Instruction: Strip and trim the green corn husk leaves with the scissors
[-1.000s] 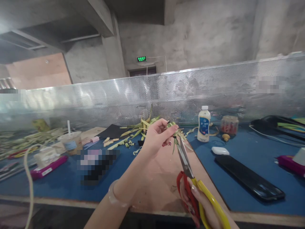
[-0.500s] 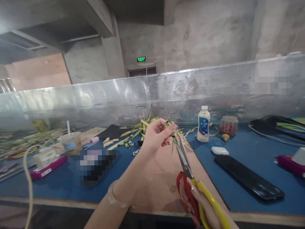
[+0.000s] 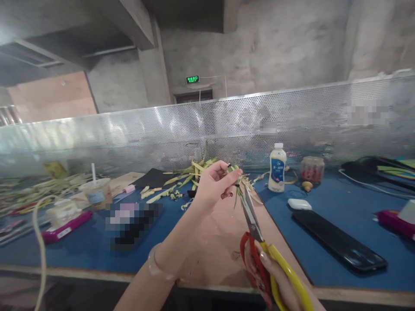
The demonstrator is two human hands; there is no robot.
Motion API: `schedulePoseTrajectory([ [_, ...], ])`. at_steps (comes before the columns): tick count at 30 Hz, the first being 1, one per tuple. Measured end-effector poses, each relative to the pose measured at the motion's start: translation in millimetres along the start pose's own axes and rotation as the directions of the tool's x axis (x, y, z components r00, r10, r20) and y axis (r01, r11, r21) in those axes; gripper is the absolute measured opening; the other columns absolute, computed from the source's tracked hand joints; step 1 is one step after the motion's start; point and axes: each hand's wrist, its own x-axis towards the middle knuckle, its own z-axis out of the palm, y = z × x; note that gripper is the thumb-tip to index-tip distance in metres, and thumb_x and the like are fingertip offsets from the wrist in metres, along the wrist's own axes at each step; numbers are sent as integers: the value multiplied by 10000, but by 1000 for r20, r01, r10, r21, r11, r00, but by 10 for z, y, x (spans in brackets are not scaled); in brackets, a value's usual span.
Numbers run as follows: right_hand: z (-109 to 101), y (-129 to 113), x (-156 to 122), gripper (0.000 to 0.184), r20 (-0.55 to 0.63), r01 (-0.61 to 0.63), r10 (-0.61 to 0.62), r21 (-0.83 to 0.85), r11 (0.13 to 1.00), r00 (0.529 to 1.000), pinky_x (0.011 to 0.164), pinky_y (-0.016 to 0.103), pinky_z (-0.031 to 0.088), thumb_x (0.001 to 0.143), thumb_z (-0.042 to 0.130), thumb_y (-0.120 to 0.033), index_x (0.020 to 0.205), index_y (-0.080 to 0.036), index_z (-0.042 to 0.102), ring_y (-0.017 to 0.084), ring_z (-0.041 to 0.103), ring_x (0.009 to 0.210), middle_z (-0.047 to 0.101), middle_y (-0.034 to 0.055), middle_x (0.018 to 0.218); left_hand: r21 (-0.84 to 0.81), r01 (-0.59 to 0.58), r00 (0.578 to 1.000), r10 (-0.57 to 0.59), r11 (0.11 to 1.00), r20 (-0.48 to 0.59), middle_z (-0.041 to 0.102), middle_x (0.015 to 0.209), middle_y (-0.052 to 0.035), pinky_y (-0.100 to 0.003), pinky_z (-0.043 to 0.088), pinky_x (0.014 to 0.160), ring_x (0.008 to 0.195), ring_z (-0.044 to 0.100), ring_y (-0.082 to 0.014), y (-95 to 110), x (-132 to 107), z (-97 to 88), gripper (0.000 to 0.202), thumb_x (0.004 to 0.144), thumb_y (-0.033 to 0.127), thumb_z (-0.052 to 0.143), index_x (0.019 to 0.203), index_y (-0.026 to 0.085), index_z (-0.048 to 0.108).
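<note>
Between the thumb and fingers of my left hand (image 3: 215, 181) is a small bundle of green leaf strips (image 3: 239, 194), bound with a dark tie. Loose ends of the strips hang below the fingers. My right hand (image 3: 274, 272) is closed round the handles of a pair of scissors (image 3: 251, 216), one handle red and the other yellow. The blades point up and away, slightly parted, with their tips right at the hanging strip ends. Whether the tips touch the strips I cannot tell. A pinkish board (image 3: 214, 255) lies under both hands.
Dried leaf strips (image 3: 191, 172) are heaped behind my left hand. To the right stand a white-capped bottle (image 3: 277, 168), a jar (image 3: 311, 169), a white case (image 3: 299, 204) and a black phone-like slab (image 3: 339, 239). A drink cup (image 3: 96, 194) stands left. A perforated metal screen (image 3: 145, 134) runs behind.
Almost nothing differs. Both hands, the bundle and the scissors hold nearly the same places; the view has shifted very slightly.
</note>
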Motion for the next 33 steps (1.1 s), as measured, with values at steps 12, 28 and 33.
schedulePoseTrajectory([
  [12,32,-91,-4,514,70,9,-10,21,1000,997,297,161,245,689,526,-676,570,-187,422,32,306,328,386,-64,463,0,-10,1000,10,1000,3,461,517,85,-144,280,297,317,371,-10,-1,6,0,328,653,340,727,681,191,437],
  [28,79,-36,41,597,15,-37,38,-88,995,999,256,172,160,656,396,-795,522,-215,350,28,208,284,287,-90,387,14,-8,1000,8,1000,1,447,493,87,-149,275,294,315,366,-14,19,-3,6,324,650,353,725,675,197,442],
  [33,75,-44,56,585,90,-32,38,-66,997,995,263,173,178,671,393,-787,547,-217,357,28,202,298,305,-89,415,25,-10,1000,11,1000,-8,449,486,87,-156,285,303,318,365,-18,32,-5,16,326,643,354,729,678,198,445],
])
